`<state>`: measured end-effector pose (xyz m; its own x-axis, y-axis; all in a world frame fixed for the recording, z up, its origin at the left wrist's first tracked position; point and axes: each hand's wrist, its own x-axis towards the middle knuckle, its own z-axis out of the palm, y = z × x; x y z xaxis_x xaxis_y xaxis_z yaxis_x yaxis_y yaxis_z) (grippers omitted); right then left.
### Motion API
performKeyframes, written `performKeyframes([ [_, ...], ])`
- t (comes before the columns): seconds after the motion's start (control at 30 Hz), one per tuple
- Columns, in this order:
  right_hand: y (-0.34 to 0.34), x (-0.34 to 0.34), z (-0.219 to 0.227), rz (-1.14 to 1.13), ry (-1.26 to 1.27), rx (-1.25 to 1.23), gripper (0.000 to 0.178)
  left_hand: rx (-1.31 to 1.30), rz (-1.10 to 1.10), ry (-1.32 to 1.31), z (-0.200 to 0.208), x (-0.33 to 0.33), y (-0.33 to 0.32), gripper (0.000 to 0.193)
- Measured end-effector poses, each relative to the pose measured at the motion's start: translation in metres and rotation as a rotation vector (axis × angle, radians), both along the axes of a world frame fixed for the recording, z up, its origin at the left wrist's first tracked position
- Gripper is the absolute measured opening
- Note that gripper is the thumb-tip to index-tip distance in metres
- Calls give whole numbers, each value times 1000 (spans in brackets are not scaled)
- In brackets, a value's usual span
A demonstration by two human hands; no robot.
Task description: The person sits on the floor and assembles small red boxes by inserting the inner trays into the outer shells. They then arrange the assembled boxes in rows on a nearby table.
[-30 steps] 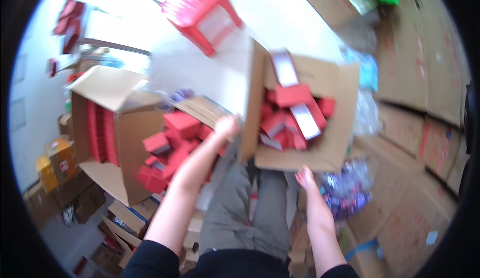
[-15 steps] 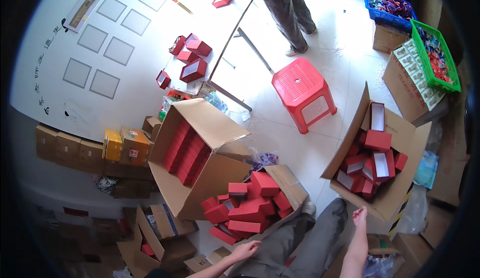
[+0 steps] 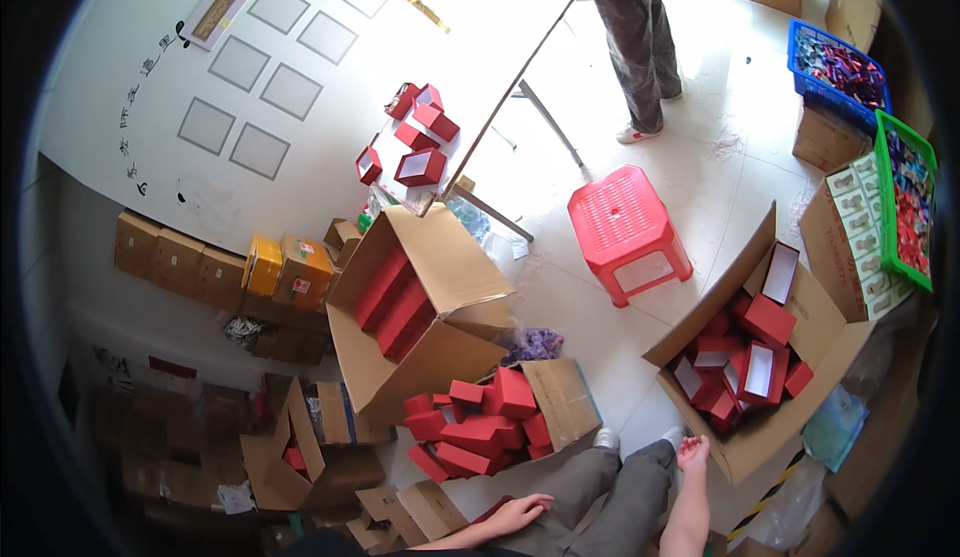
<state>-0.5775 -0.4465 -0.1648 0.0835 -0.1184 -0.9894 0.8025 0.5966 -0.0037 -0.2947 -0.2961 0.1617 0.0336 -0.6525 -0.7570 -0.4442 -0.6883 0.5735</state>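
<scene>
My left hand point(image 3: 522, 513) lies over my left thigh with its fingers stretched out, open and holding nothing that shows. A dark red edge point(image 3: 494, 508) peeks out beside it; what it belongs to is hidden. My right hand point(image 3: 692, 451) is by my right knee, fingers curled in, with nothing visible in them. Just beyond it stands an open carton point(image 3: 825, 357) of loose red boxes point(image 3: 768, 319), some showing white insides. Ahead of my left hand, another carton point(image 3: 562, 397) lies open with red boxes point(image 3: 480, 435) heaped at its mouth.
A large carton point(image 3: 450, 257) holds stacked red pieces. A red stool point(image 3: 622, 219) stands ahead. A person point(image 3: 625, 47) stands by a white table point(image 3: 420, 162) with red boxes. Blue point(image 3: 800, 72) and green baskets point(image 3: 886, 207) of small wrapped items are at right. Brown cartons point(image 3: 180, 269) line the left.
The whole view has swung, so most things sit further right or lower. My right hand has drawn slightly leftward and its fingers stay curled. The standing person's feet have shifted.
</scene>
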Motion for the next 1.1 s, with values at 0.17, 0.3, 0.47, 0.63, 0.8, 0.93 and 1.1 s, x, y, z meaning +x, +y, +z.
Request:
performKeyframes([
  [0.17, 0, -24, -4, 30, 22, 58, 32, -15, 222, 38, -4, 30, -56, 28],
  [0.3, -1, -23, 37, -19, 72, -43, 26, -88, 103, 41, -55, 43, -129, 32],
  [0.47, -23, -9, 115, 40, 242, -117, 31, -253, -132, 67, -129, 29, -318, 63],
  [0.63, -26, 17, 158, 52, 224, -74, 29, -88, -454, -54, -195, -25, -478, 85],
  [0.8, -23, 36, 149, 33, 96, 19, 34, -4, -784, -280, -218, -81, -499, 52],
  [0.93, -44, 3, 161, 478, -258, -89, 50, -68, -843, -364, -231, -92, -480, 48],
  [1.1, -165, -81, 168, 929, 239, -369, 25, -47, -815, -272, -232, -71, -496, 44],
])
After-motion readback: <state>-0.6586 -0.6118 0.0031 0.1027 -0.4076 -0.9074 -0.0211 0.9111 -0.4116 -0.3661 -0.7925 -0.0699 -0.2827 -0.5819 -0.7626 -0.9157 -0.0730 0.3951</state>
